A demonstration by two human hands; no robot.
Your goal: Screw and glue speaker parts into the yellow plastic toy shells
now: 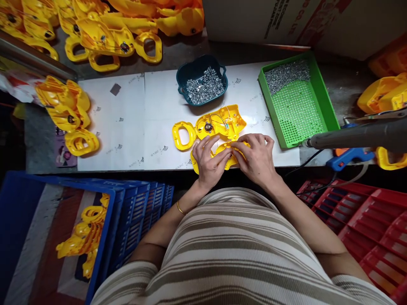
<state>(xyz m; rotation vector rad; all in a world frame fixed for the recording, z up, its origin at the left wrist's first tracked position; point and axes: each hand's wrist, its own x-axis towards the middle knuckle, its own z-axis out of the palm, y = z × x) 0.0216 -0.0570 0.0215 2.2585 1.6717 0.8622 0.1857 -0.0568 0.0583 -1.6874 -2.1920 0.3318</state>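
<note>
Near the table's front edge lies a yellow plastic shell half with a loop handle, largely covered by my hands. My left hand is closed over its left part, thumb and index finger pinched toward the middle. From the right, my right hand is closed on the same shell, fingertips close to the left ones. Any small part between the fingertips is too hidden to make out. Just behind lies a matching yellow shell half, open side up, with thin wires, a round dark component and a small board inside.
A dark bowl of small metal parts stands behind the shells. To the right are a green tray with screws, a power screwdriver and a blue glue gun. Yellow shells pile up at back left. Blue and red crates flank me.
</note>
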